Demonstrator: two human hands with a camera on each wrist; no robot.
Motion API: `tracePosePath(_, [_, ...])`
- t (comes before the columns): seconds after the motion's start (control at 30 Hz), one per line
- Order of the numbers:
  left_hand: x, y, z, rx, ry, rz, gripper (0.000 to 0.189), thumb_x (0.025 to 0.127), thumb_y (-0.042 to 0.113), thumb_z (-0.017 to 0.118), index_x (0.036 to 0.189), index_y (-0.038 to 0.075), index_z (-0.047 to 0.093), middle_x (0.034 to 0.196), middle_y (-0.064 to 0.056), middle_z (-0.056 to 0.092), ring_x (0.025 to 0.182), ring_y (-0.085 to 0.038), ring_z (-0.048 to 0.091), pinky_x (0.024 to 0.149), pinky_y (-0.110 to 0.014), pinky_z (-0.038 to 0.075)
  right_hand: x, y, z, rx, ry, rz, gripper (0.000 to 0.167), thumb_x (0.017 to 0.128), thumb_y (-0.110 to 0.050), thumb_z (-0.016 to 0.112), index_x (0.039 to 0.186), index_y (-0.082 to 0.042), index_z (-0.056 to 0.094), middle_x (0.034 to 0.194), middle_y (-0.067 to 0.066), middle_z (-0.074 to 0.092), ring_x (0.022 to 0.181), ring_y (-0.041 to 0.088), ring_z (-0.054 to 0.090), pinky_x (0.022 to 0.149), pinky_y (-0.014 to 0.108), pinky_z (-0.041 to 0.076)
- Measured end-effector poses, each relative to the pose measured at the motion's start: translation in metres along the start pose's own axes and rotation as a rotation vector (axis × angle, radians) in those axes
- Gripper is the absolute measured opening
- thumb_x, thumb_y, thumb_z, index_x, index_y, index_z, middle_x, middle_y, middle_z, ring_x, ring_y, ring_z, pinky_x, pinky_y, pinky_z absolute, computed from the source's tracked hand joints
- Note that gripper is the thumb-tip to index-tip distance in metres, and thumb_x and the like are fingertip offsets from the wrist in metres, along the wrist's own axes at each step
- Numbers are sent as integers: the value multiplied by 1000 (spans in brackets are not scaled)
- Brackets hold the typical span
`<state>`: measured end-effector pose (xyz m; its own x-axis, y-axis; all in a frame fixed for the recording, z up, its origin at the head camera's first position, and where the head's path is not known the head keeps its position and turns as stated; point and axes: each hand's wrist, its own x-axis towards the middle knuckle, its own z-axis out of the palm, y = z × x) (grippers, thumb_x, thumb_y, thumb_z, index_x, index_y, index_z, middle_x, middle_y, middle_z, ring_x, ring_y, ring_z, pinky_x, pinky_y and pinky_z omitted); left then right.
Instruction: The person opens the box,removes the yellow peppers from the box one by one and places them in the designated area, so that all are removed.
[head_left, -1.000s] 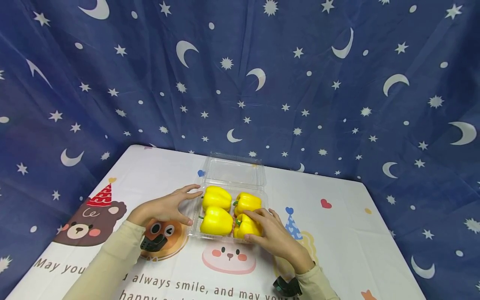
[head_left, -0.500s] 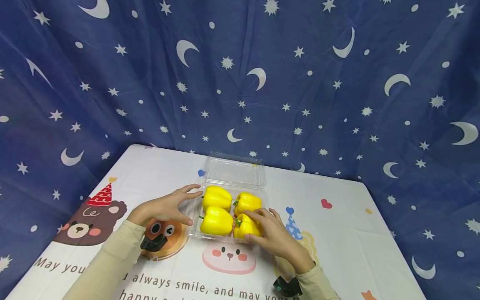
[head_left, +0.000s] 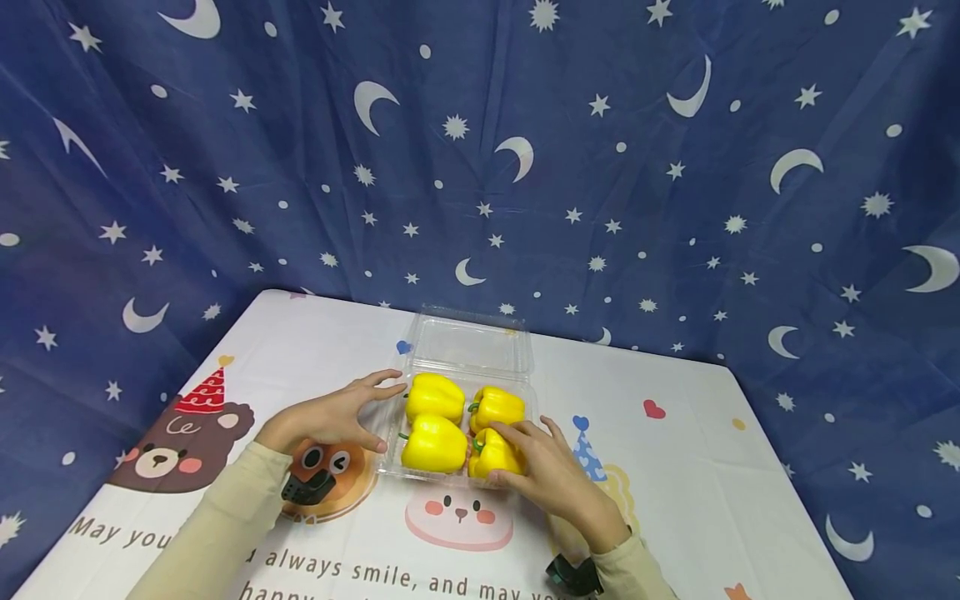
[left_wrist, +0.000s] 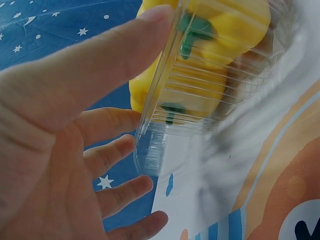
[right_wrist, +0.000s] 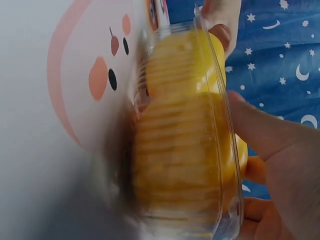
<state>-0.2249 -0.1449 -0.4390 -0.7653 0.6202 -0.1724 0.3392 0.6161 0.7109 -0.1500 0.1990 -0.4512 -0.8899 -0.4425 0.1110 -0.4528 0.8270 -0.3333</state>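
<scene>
Several yellow bell peppers with green stems sit in the base of a clear plastic clamshell box (head_left: 392, 421), two columns side by side. Its lid (head_left: 468, 343) lies folded back. My right hand (head_left: 553, 475) holds the near right bell pepper (head_left: 493, 455), thumb on the near side and index finger over the far side. In the right wrist view, the thumb lies at the box rim. My left hand (head_left: 330, 417) is spread at the box's left side by the near left bell pepper (head_left: 433, 444); in the left wrist view its thumb touches the rim and the other fingers are apart, holding nothing.
A white printed tablecloth (head_left: 315, 333) with cartoon animals and lettering covers the table. Behind it hangs a blue curtain (head_left: 480, 167) with moons and stars. Dark straps with devices show at both wrists.
</scene>
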Motion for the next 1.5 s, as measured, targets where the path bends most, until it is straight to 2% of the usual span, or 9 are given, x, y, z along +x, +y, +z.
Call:
tracePosePath(0.3, [0, 0, 1, -2, -3, 3, 91, 81, 22, 85, 157, 7, 37, 170, -15, 12, 155, -48, 13, 118, -71, 23, 1, -3, 1, -17, 41, -19, 61, 85, -43, 77, 137, -15, 62, 121, 3, 66, 113, 22, 60, 114, 49, 38])
tracePosePath(0.57, [0, 0, 0, 10, -6, 10, 91, 81, 22, 84, 157, 7, 36, 170, -16, 12, 154, -47, 14, 118, -71, 25, -2, -4, -3, 24, 93, -28, 63, 84, -41, 79, 138, -14, 62, 121, 1, 65, 111, 21, 59, 99, 43, 48])
tracePosePath(0.67, [0, 0, 0, 15, -5, 15, 91, 81, 23, 84, 157, 7, 36, 170, -16, 13, 154, -48, 15, 117, -71, 26, -3, -4, -6, 94, 100, -17, 62, 86, -39, 78, 140, -15, 61, 124, 0, 64, 113, 20, 60, 99, 44, 50])
tracePosePath(0.87, [1, -1, 0, 20, 1, 32, 92, 80, 23, 85, 156, 5, 37, 169, -17, 14, 154, -48, 16, 118, -70, 26, -3, -1, -10, 297, 94, 29, 60, 93, -33, 71, 148, -18, 53, 137, 2, 59, 126, 23, 58, 110, 53, 47])
tracePosePath(1.03, [0, 0, -1, 15, 0, 29, 91, 80, 22, 85, 156, 5, 37, 169, -17, 14, 154, -48, 16, 118, -70, 26, -3, 1, -11, 404, 133, 28, 61, 95, -27, 69, 151, -18, 48, 140, 7, 55, 126, 26, 57, 109, 56, 48])
tracePosePath(1.1, [0, 0, 0, 12, -1, 25, 91, 80, 22, 85, 156, 5, 37, 169, -17, 14, 154, -47, 15, 118, -69, 26, -2, 2, -11, 433, 163, 14, 60, 96, -25, 67, 151, -16, 48, 140, 9, 55, 123, 25, 58, 106, 50, 51])
tracePosePath(1.2, [1, 0, 0, 12, -1, 29, 91, 80, 22, 85, 156, 5, 37, 169, -17, 14, 154, -48, 16, 118, -69, 26, 0, 5, -10, 504, 205, -12, 54, 98, -20, 63, 150, -12, 48, 138, 11, 56, 116, 19, 59, 100, 34, 56])
tracePosePath(1.3, [0, 0, 0, 14, -1, 30, 91, 80, 23, 85, 156, 5, 37, 169, -17, 14, 154, -48, 16, 118, -70, 26, 2, 10, -9, 611, 236, -61, 50, 101, -12, 58, 149, -6, 48, 135, 15, 56, 112, 12, 60, 96, 21, 55])
tracePosePath(1.5, [-1, 1, -1, 13, 1, 26, 91, 80, 22, 85, 156, 6, 38, 169, -18, 14, 154, -48, 15, 118, -71, 25, 3, 15, -13, 823, 242, -160, 47, 101, -2, 49, 148, 2, 44, 144, 27, 47, 114, 9, 62, 93, 20, 56])
